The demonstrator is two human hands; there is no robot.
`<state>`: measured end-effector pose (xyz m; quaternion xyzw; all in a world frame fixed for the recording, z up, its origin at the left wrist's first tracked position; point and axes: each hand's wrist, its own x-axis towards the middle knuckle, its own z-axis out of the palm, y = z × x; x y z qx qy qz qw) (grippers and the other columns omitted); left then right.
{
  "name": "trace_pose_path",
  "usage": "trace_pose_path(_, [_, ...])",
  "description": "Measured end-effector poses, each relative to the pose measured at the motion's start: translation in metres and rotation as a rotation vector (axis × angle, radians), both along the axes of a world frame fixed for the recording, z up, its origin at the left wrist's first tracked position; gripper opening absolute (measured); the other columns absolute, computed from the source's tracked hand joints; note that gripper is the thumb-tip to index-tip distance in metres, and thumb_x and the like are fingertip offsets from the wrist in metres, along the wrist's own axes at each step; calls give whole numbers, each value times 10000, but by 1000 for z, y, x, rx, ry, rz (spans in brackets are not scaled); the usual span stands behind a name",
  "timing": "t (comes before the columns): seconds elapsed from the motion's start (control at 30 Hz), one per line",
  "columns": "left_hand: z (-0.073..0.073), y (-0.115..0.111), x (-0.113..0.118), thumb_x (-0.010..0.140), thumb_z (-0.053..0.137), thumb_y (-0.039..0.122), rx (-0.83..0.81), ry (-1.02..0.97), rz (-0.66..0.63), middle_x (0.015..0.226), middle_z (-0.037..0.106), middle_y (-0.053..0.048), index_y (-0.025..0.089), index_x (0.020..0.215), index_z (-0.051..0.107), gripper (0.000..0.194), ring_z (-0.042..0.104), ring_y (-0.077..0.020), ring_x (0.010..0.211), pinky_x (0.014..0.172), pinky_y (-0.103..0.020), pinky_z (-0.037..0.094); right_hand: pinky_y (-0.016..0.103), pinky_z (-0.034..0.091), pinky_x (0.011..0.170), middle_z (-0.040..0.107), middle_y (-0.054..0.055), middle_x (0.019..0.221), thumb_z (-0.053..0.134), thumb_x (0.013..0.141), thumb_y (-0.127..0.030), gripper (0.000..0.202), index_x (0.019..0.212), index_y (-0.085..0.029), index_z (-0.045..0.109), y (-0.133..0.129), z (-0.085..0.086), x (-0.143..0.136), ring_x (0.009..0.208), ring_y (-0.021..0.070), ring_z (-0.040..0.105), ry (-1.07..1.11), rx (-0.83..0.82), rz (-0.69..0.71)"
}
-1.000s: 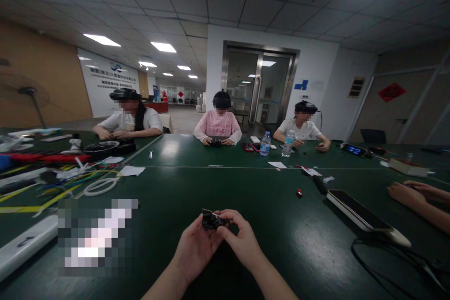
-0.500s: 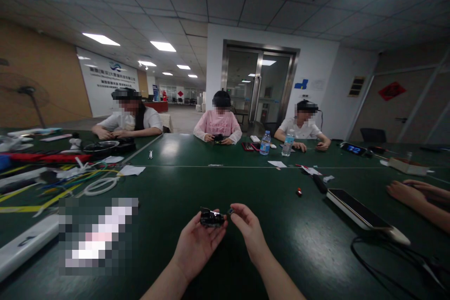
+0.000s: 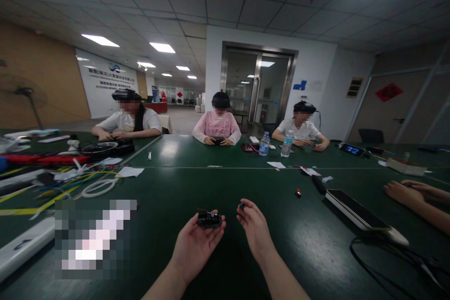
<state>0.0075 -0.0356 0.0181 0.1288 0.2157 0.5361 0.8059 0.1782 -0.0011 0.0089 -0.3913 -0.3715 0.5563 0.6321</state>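
Dim office rm around us, ceiling lights (image 3: 100, 40) on, dark green table (image 3: 176, 197) filling most of the fg. Far L: a standing fan (image 3: 25, 90) by the tan wall, then a white sign wall (image 3: 108, 75) w/ a blue logo. On the table's L side we've got a red bar (image 3: 45, 159), a long white unit (image 3: 28, 246) cut off by the frame edge, a coiled white cable (image 3: 100, 188) & a paper sheet (image 3: 131, 171) just beyond it. Behind those sits a person in white (image 3: 149, 119) w/ a headset. Ctr, near us: our L hand (image 3: 197, 246) is palm up, fingers loosely curled under a small black part (image 3: 209, 219), which rests on them above the table; exact make too small to tell. Across from us, a person in pink (image 3: 218, 124), also w/ headset. Our R hand (image 3: 255, 227), just beside & apart from the black part, has thumb + fingertips narrowed on a tiny dark piece (image 3: 242, 206), mostly hidden. Farther R: two water bottles (image 3: 264, 144) upright, a small red item (image 3: 298, 192), another person in white (image 3: 302, 129), a black-topped slab (image 3: 356, 209) w/ a black cable (image 3: 365, 262) nearby, & at the R edge a co-worker's hands (image 3: 404, 194).
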Motion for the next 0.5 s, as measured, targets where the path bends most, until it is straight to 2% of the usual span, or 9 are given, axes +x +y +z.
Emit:
trace_pose_path(0.33, [2,0,0,813,496,334,-15,7,11,1100,609,-208,93,1105,525,380,628,-262,955,856,-365,456,379,480,784,607,30,862,557,725,-348,245,938,-232,589,2,3,9,846,206,599,19,32,-52])
trace_pose_path(0.5, [0,1,0,811,499,335,-17,9,5,1087,613,-205,93,1103,519,381,629,-262,947,858,-364,449,331,484,730,609,18,831,614,687,-349,245,900,-228,610,1,4,7,797,185,595,64,21,-66])
